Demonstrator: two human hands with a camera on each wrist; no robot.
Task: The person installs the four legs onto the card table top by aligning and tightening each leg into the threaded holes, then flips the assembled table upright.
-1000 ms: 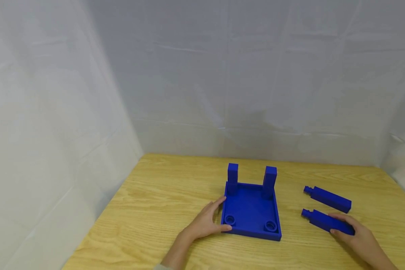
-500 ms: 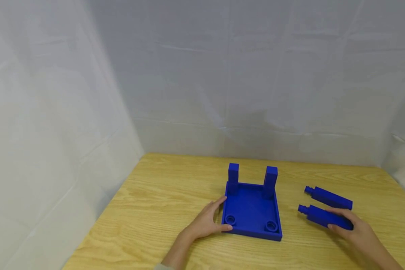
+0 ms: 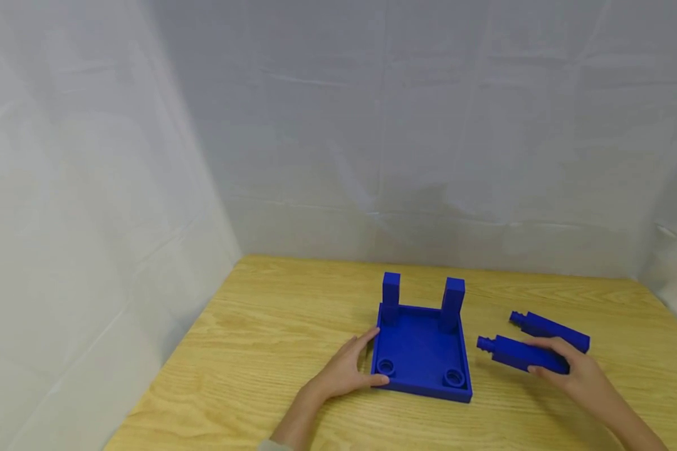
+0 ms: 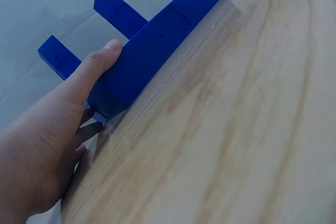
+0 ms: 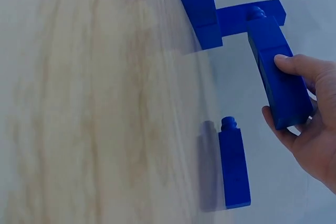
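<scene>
The right hand [image 3: 575, 376] grips a blue leg [image 3: 516, 354] lifted beside the blue tray [image 3: 423, 357] (two legs already upright), whose near-left corner the left hand [image 3: 341, 373] holds with spread fingers

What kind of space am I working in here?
Probably a staged recording bench, not a home: a bare wooden table closed in by pale sheeting, with only blue plastic parts on it, a square base and loose pegged legs.

No legible text or labels anywhere
</scene>
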